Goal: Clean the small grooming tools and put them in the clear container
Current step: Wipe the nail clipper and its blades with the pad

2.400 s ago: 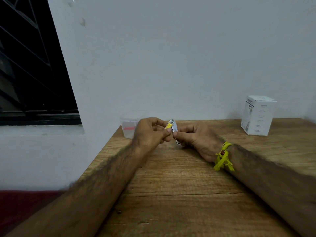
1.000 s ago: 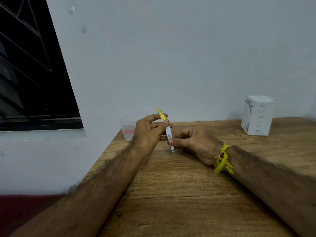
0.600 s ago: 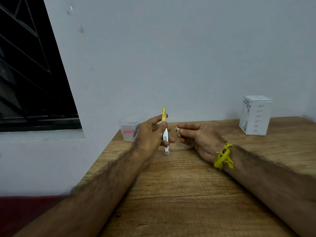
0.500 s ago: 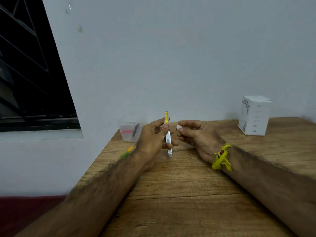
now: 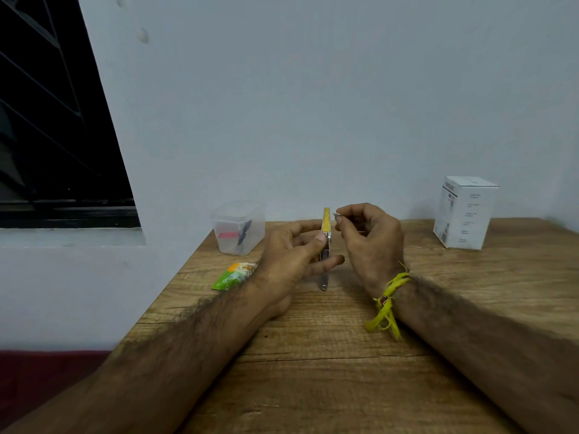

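Left hand (image 5: 291, 261) pinching nail clipper (image 5: 326, 245) upright, thumb on one side and fingers curled behind, yellow end up, metal end pointing down just above the bench (image 5: 313, 371). Right hand (image 5: 369, 242) curled, fingertips pinching a tiny whitish bit (image 5: 337, 213) right beside the clipper's yellow top; probably a scrap of wipe or cotton, too small to tell. Cleaning step apparently in hand, clipper not yet in clear container (image 5: 238, 227). Container at the back-left bench corner near the wall, lid off or unseen, already holding a pink item and a dark tool. Risks: thin pinch grip on smooth metal, so rubbing hard at the top could twist the clipper out and drop it; lever could swing open and nip a finger; tiny bit easy to lose from fingertips; container close to bench edge, so a careless reach could knock it off. Also a green-orange sachet (image 5: 233, 275) by the left wrist and a white carton (image 5: 465, 213) far right. Wooden grained bench, plain pale wall, dark barred window at left, yellow thread band (image 5: 387, 303) on right wrist.
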